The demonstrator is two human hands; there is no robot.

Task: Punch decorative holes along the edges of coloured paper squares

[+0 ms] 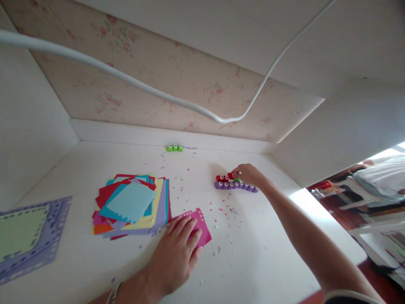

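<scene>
My left hand [180, 249] lies with its fingers stretched out on a magenta sheet of paper [204, 231] that has small holes punched along its edge. Farther right, my right hand [249, 174] is closed, its fingertips pinching a red craft punch [230, 175] at the end of a short red row. More red craft punches [222, 178] stand to its left. In front of them runs a row of purple craft punches [236, 185]. A bit of green [237, 180] shows under my right fingers, partly hidden.
Beside my left hand lies a messy stack of coloured paper [129, 202]. Punched purple and pale green sheets [60, 219] are at the far left. Three green craft punches [175, 148] stand by the back wall. Paper dots [234, 211] litter the table. A white cable [190, 105] hangs across the view.
</scene>
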